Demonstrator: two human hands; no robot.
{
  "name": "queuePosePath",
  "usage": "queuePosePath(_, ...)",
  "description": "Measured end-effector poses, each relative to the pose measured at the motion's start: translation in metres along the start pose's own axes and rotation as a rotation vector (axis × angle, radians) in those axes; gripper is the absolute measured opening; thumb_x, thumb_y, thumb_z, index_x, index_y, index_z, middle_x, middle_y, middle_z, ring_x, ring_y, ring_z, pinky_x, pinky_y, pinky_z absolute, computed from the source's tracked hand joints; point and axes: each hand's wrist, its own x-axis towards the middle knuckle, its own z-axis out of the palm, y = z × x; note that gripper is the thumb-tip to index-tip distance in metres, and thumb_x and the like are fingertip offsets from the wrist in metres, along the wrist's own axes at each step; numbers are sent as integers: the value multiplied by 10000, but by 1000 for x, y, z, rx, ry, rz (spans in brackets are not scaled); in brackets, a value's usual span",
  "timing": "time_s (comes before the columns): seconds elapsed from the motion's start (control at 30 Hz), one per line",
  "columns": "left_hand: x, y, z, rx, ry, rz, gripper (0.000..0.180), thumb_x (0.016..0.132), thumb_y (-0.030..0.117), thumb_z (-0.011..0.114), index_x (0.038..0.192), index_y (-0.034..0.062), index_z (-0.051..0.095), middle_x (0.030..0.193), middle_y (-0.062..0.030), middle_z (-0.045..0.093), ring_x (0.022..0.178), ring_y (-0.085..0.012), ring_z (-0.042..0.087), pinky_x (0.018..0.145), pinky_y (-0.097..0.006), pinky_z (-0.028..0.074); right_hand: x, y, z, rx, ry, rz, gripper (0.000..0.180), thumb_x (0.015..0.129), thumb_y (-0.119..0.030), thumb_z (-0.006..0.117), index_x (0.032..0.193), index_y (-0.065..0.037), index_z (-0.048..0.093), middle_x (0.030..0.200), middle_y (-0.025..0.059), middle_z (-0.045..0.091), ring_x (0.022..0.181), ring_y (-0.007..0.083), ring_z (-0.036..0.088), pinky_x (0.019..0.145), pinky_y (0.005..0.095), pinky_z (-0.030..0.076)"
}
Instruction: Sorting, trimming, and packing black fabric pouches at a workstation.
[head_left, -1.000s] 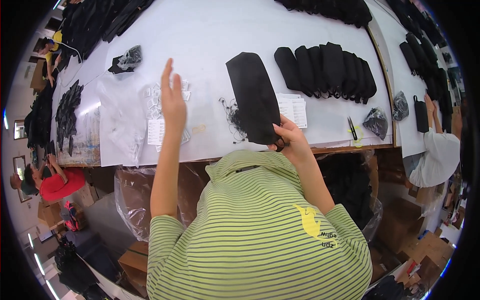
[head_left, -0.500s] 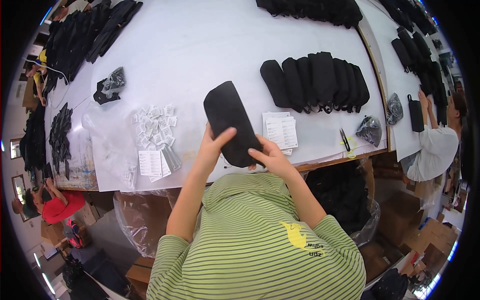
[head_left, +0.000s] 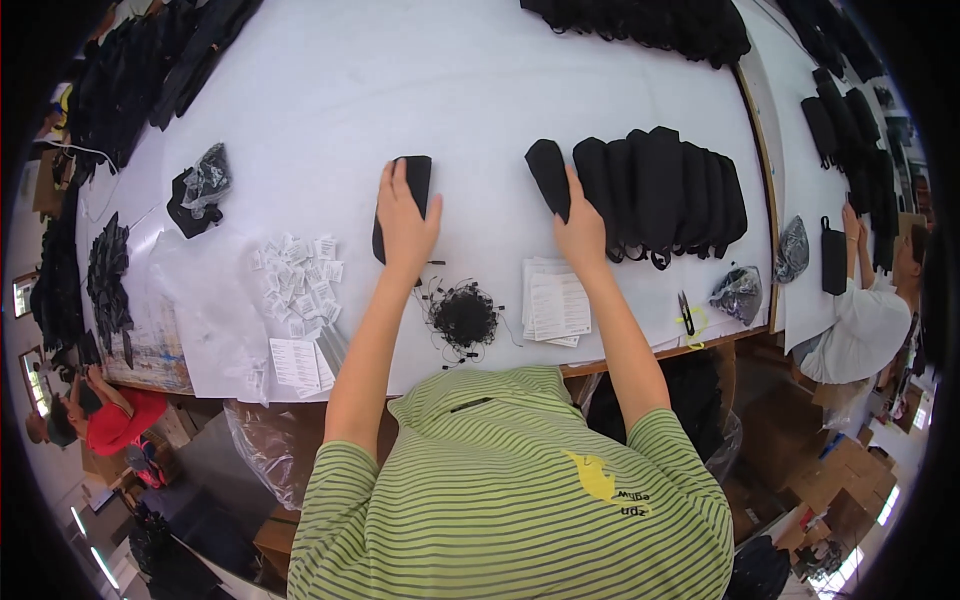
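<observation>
In the head view, a person in a green-and-white striped shirt leans over a wide white-covered work table with both arms stretched out.

The left hand lies flat, fingers spread and open, pressing on a flat black fabric pouch that lies alone near the middle of the table; the hand covers the pouch's near half and closes around nothing.

The right hand rests on the nearest, leftmost piece of a row of overlapping black fabric pouches to the right. Its fingers lie over that piece's near end; I cannot tell whether they pinch it or only press on it.

Between the forearms, near the table's front edge, sits a tangled heap of thin black cords. Just right of it lies a small stack of white printed paper slips, under the right wrist. Farther right, a small pair of thread snips with a yellow loop lies near a crumpled clear plastic bag.

Left of the left arm, small white paper tags lie scattered on clear plastic sheets.

At the far right, another person in a white top works at a neighbouring table.
</observation>
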Motion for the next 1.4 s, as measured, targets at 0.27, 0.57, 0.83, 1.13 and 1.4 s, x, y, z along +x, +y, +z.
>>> queuePosePath(0.27,-18,72,-25,345,-259,339,499,917,414,516,1384,250,454,1523,-73,274,1398,-333,215,1114,-551,102,-31,-66,-62,653,-116,22,764,741,-33,654,1426,-97,321,945,169,687,814,301,675,756,341,511)
queuePosePath(0.57,-35,77,-79,247,-380,439,518,901,456,514,1396,334,424,1511,2,315,1402,-268,227,1135,-525,56,-42,-96,-75,728,-128,-69,725,747,-5,637,1404,-132,358,941,154,696,831,287,682,744,321,517)
queuePosePath(0.83,-41,87,-91,164,-255,523,424,916,482,492,1274,277,588,1511,-75,309,1402,-290,204,1124,-503,54,-49,-110,-67,687,-46,-108,751,736,-3,651,1408,-144,345,1006,161,686,864,305,680,746,344,528)
queuePosePath(1.13,-37,79,-97,143,-315,609,410,920,413,520,1322,332,526,1513,-113,282,1398,-326,184,1111,-529,63,-47,-117,-69,542,-75,-217,832,720,25,653,1438,-167,281,1042,146,679,842,327,671,709,354,536)
queuePosePath(1.4,-23,37,-87,-754,-173,-271,527,963,343,516,1396,71,387,1416,-136,363,1264,-247,371,1044,-369,288,-38,-116,-85,1426,-326,237,677,790,19,607,1407,-70,345,1094,124,646,979,199,633,843,293,497)
